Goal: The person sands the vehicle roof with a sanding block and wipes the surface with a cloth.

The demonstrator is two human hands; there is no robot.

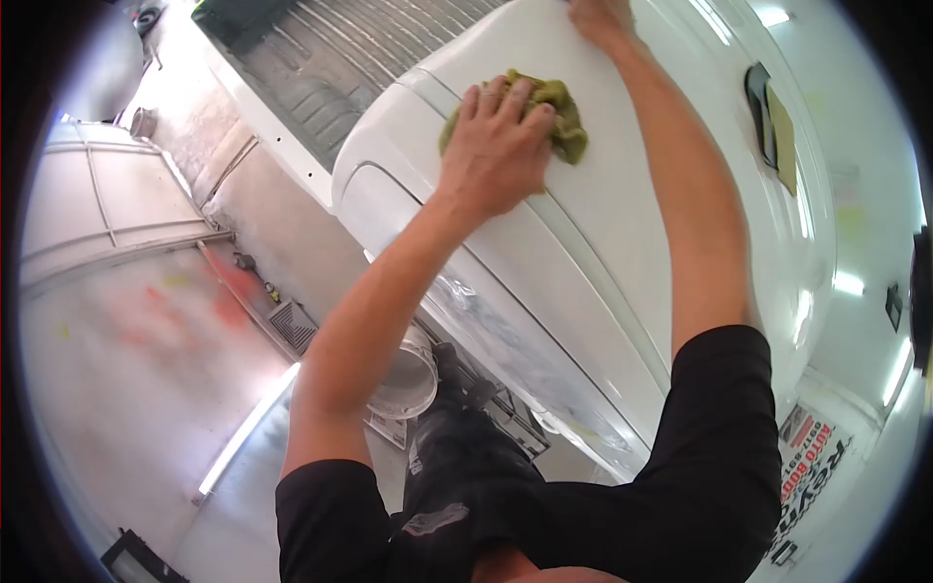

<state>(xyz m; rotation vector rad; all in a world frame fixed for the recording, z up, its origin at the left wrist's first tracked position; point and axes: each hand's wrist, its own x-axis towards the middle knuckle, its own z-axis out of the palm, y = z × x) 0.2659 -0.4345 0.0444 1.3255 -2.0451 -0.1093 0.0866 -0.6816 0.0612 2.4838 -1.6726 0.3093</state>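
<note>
My left hand [496,151] presses a crumpled olive-green cloth [569,121] onto the white body [593,194] of a pickup truck, fingers bent over it. The cloth bunches out past the fingertips and beside the thumb. Further up, my right hand [604,24] reaches across the same white panel to the top edge of the view. Its fingers are cut off there, and what they touch is not visible. On the white surface to the right lie a dark sanding block [760,112] and an olive sheet [781,141], side by side.
The ribbed truck bed [340,58] opens at upper left. Below my left arm stands a white bucket [406,381]. A paint-stained wall panel [146,321] and a lit tube lamp [248,428] are at left. A lettered sign [812,466] hangs at lower right.
</note>
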